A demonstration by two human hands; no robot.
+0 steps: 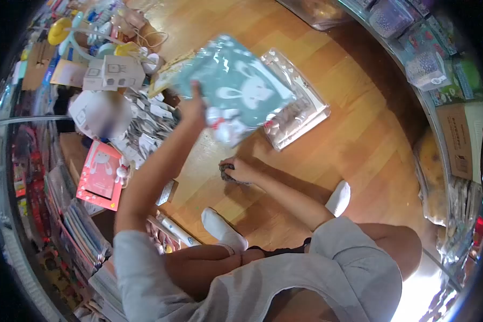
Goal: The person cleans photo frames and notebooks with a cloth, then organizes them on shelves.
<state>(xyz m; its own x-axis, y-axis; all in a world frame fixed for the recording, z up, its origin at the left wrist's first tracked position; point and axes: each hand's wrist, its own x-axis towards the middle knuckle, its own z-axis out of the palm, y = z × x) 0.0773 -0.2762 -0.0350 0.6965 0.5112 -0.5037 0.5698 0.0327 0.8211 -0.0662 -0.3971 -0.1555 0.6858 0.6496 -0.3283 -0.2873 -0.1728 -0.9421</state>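
Observation:
My left hand [193, 104] is closed on the near-left edge of a teal package [236, 80], raised over the floor. Clear plastic wraps it, a white rabbit is printed on its front, and a small white plush doll [225, 123] shows at its lower corner. Partly behind it lies a brown and white plastic-wrapped package [298, 107]. Down on the wooden floor, my right hand [242, 170] has its fingers curled over a dark, crumpled cloth [227, 172]. A pale, shiny patch of floor lies just left of that cloth.
On the left are a pink rabbit package [100, 174], a heap of small grey and white packets [147, 115] and a white box [112, 72]. Shelves of boxed goods [426, 70] curve along the right. A cardboard box [455, 140] sits there. My socked feet [220, 228] flank the work spot.

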